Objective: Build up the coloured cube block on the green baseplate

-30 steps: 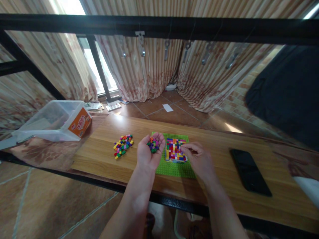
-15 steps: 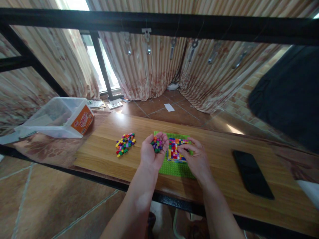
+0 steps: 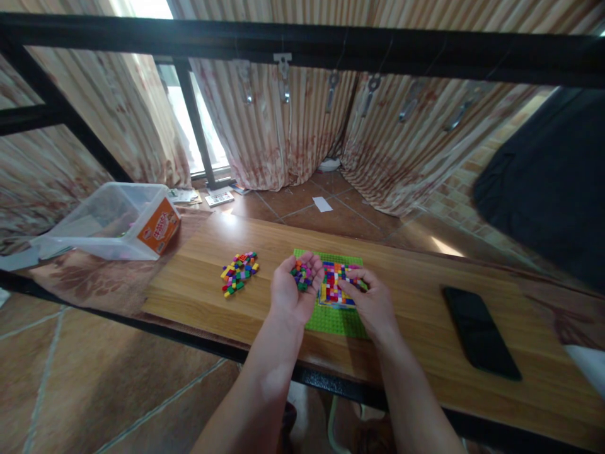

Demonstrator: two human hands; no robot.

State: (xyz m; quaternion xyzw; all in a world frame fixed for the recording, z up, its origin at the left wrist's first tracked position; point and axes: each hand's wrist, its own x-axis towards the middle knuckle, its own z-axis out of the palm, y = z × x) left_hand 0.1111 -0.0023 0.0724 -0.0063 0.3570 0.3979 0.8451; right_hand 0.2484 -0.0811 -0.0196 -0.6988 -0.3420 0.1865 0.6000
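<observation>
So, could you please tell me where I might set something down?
Bare wood lies between the right hand and black phone, and left of the loose bricks. Around the green baseplate it is crowded: brick build, left hand and right hand.

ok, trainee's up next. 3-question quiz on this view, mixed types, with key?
1. Which hand has loose bricks in its palm?
2. True or false: the phone lies to the right of the green baseplate.
3. The right hand is nearest to: A) the tub, B) the build, C) the loose pile.

Key:
1. The left hand.
2. True.
3. B.
</observation>
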